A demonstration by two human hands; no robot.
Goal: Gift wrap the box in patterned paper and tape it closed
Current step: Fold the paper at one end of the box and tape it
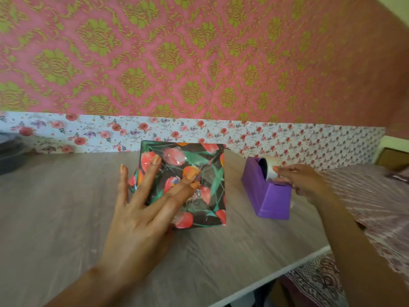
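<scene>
A box (205,173) wrapped in dark paper with red tulips and green leaves stands on the wooden table (66,207), its folded end face turned up with shiny tape on it. My left hand (141,209) lies over that face, straight fingers pressing the folded flaps near the middle. To the right stands a purple tape dispenser (265,191) with a roll of clear tape (269,166). My right hand (303,180) is at the dispenser's cutter end, fingers pinching the tape strip.
A floral paper border (243,134) runs along the wall behind the table. A dark object (11,156) sits at the far left edge. The table's white front edge (287,271) runs diagonally at lower right, with patterned fabric (376,207) beyond it.
</scene>
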